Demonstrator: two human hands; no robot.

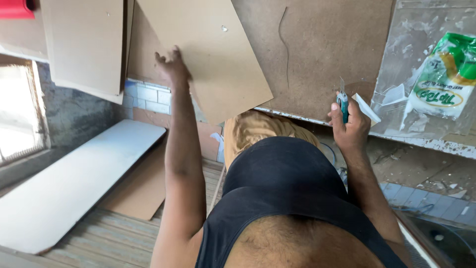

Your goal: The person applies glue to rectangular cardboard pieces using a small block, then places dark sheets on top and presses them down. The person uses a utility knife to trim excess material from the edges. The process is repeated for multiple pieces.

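— Nearest the lens?

— Black vest on the person's own chest, filling the bottom of the view, with both bare arms reaching away from it.

— What is the left hand doing?

— Left hand is raised, fingers spread and loose, resting against the lower edge of a tan board. It touches the board but I cannot tell whether it grips the edge. That board lies tilted, overlapping a bigger brown sheet on the counter.

— And the right?

— Right hand is clenched around a green knife, blade pointing up, at the counter's front edge. A white scrap sticks out of the same fist.

— Anything else on the counter?

— A green and white bag lying on clear plastic at the right, well apart from the knife.

— Lower down?

— A long white plank and a brown panel lie on the floor at the left, just beside each other.
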